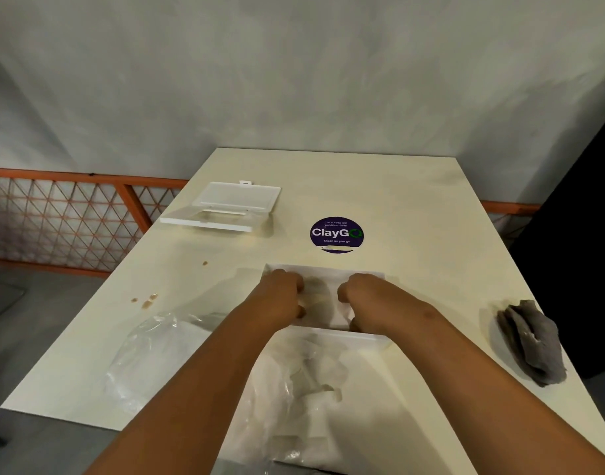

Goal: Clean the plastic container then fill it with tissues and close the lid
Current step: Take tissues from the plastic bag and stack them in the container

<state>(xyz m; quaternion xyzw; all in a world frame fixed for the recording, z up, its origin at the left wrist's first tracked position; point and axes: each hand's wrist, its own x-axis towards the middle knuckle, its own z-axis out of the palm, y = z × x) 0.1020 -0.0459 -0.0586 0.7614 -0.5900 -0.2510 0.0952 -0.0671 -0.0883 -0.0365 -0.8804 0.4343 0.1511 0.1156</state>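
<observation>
Now your left hand (282, 296) and right hand (361, 298) are curled side by side, pressing the tissues (323, 303) into the container (328, 269) mid-table (414, 200). Its lid (335, 334) lies open toward you. A grey cloth (530, 341) sits to the right.

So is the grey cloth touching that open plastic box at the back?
Apart. The head view shows the grey cloth at the table's right edge, the open plastic box far left, bare tabletop between.
</observation>
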